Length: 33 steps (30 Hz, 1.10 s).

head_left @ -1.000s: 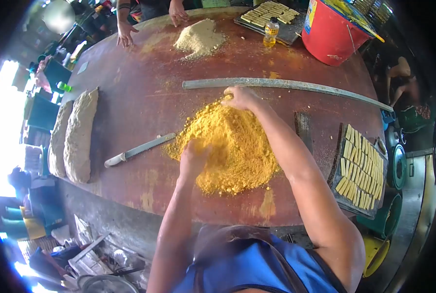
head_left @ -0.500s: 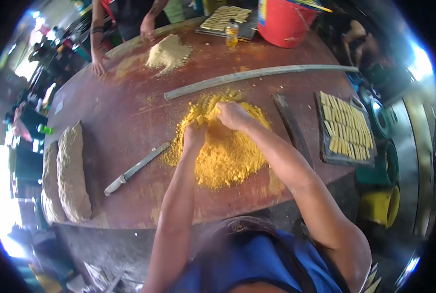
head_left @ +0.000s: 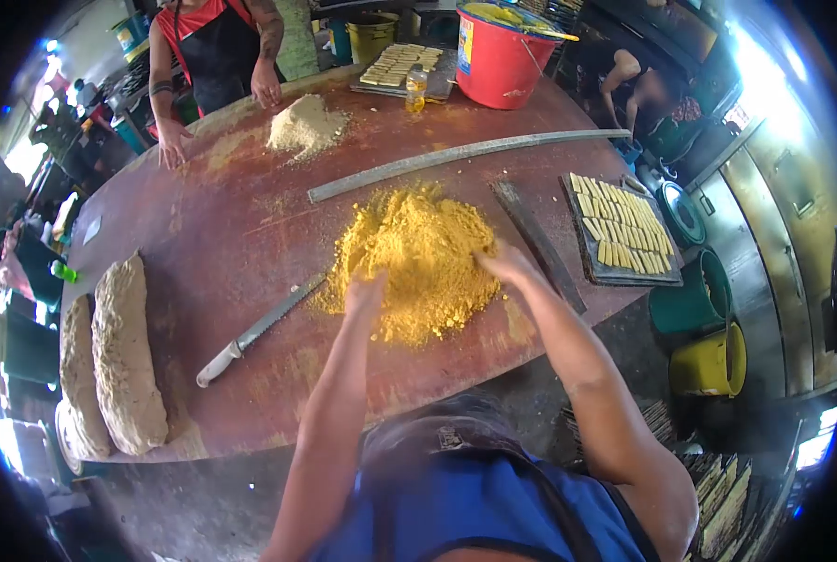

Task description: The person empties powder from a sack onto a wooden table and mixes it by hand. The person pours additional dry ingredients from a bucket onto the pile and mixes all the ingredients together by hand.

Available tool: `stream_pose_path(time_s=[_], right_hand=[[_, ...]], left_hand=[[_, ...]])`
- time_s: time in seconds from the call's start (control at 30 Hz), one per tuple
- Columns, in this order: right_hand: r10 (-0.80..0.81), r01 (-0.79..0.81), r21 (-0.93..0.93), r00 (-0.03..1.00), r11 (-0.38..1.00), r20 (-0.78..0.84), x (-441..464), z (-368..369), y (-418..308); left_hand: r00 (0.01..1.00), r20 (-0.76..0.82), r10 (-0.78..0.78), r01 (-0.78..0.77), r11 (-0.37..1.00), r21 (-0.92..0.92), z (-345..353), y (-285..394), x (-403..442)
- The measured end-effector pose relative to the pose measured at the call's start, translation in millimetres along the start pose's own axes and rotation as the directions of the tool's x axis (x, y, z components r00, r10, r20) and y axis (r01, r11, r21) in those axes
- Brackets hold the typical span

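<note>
A heap of crumbly yellow dough mix [head_left: 423, 244] lies in the middle of the brown table [head_left: 240, 225]. At its near left edge is my left hand [head_left: 366, 290], open, its fingertips partly sunk in the crumbs and a little blurred. Against the right side of the heap rests my right hand [head_left: 504, 263], also open, fingers reaching into the mix. Neither hand grips a solid object. A serrated knife [head_left: 262, 330] with a pale handle lies left of the heap, its tip near the crumbs.
Two dough logs [head_left: 128, 356] lie at the left. A long bar [head_left: 465, 155] and a dark strip [head_left: 540, 245] border the heap. Rows of cut dough fill a tray [head_left: 629, 272] at right. Across stand a red bucket [head_left: 498, 66], a bottle [head_left: 415, 89], a pale crumb pile [head_left: 308, 126] and another person [head_left: 217, 56].
Both hands have come back toward me from the top of the heap and moved apart to its sides. The heap looks more piled up in the middle. The camera view has shifted.
</note>
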State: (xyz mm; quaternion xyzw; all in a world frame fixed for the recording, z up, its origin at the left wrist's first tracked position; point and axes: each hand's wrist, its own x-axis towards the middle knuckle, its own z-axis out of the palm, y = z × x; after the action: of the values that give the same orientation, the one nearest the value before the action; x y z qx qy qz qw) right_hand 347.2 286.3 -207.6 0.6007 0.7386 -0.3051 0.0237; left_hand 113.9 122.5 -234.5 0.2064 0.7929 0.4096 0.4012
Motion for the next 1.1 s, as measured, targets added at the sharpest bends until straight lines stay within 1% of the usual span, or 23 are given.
stream_pose_path(time_s=[0.07,0.13,0.2,0.27,0.3,0.33,0.37,0.4,0.43,0.47,0.5,0.6,0.67,0.7,0.73,0.77,0.83,0.93,0.97,1.0,1.03,1.07,1.1], right_hand=[[-0.016,-0.019,0.206,0.985,0.978,0.171,-6,21,-21],[-0.103,0.090,0.138,0.990,0.986,0.092,3,31,-40],[-0.247,0.239,0.136,0.968,0.961,0.047,6,27,-57],[-0.373,0.363,0.162,0.927,0.918,0.038,7,5,-75],[-0.410,0.392,0.170,0.907,0.904,0.092,8,-6,-82],[-0.442,0.415,0.182,0.885,0.892,0.147,14,-11,-83],[-0.445,0.414,0.190,0.880,0.890,0.168,29,-6,-75],[-0.602,0.600,0.065,0.799,0.797,0.006,42,-2,-70],[-0.744,0.740,-0.088,0.655,0.667,-0.134,57,0,-66],[-0.750,0.749,-0.068,0.650,0.659,-0.120,72,-1,-61],[-0.737,0.737,0.039,0.669,0.675,0.101,75,-11,-63],[-0.776,0.782,0.106,0.574,0.614,0.261,98,-45,-71],[-0.647,0.587,0.273,0.706,0.762,0.288,125,-53,-75],[-0.650,0.584,0.285,0.697,0.760,0.303,134,-41,-73],[-0.626,0.625,0.113,0.718,0.772,0.304,145,-24,-73],[-0.605,0.647,-0.062,0.740,0.760,0.293,155,-9,-74],[-0.647,0.686,-0.038,0.702,0.727,0.298,146,15,-79],[-0.749,0.769,-0.069,0.636,0.636,0.189,121,17,-87],[-0.622,0.641,0.055,0.715,0.765,0.318,102,-11,-101],[-0.483,0.470,0.149,0.749,0.870,0.453,87,-30,-111],[-0.553,0.543,0.131,0.767,0.829,0.324,79,-35,-111],[-0.549,0.539,0.128,0.774,0.832,0.316,83,-26,-104],[-0.702,0.690,0.143,0.677,0.710,0.221,91,-8,-95]], left_hand=[[0.965,0.189,-0.182,0.214,0.963,-0.166,21,9,-9],[0.979,0.155,-0.130,0.170,0.946,-0.275,40,30,-11],[0.973,0.139,-0.186,0.218,0.937,-0.272,39,62,-26],[0.978,0.201,-0.049,0.049,0.999,0.007,35,82,-22],[0.998,0.069,0.002,-0.008,0.997,0.079,44,81,-11],[0.998,0.057,-0.015,0.011,0.997,0.082,49,76,-2],[0.998,-0.014,0.064,-0.061,0.985,0.159,51,70,7],[0.986,-0.078,0.149,-0.126,0.962,0.243,52,68,11],[0.987,-0.093,0.132,-0.105,0.963,0.250,52,67,13],[0.983,-0.124,0.137,-0.103,0.963,0.250,51,63,12],[0.978,-0.154,0.141,-0.099,0.962,0.254,48,59,9],[0.961,-0.225,0.161,-0.065,0.923,0.380,46,40,6],[0.943,-0.330,0.054,0.025,0.973,0.231,46,27,-3],[0.916,-0.397,0.054,0.020,0.984,0.179,48,26,-13],[0.911,-0.409,0.046,0.034,0.982,0.185,48,21,-19],[0.930,-0.360,0.067,-0.054,0.998,0.045,48,13,-26],[0.953,-0.271,0.138,-0.208,0.946,-0.250,45,4,-35],[0.988,-0.152,0.029,-0.060,0.978,-0.200,37,1,-30],[0.950,-0.239,0.199,-0.168,0.975,0.144,35,19,-40],[0.950,-0.240,0.198,-0.167,0.975,0.144,35,19,-37],[0.949,-0.252,0.191,-0.175,0.981,0.084,36,19,-32],[0.948,-0.257,0.186,-0.186,0.982,0.024,37,19,-27],[0.955,-0.250,0.160,-0.155,0.987,0.041,39,24,-25]])
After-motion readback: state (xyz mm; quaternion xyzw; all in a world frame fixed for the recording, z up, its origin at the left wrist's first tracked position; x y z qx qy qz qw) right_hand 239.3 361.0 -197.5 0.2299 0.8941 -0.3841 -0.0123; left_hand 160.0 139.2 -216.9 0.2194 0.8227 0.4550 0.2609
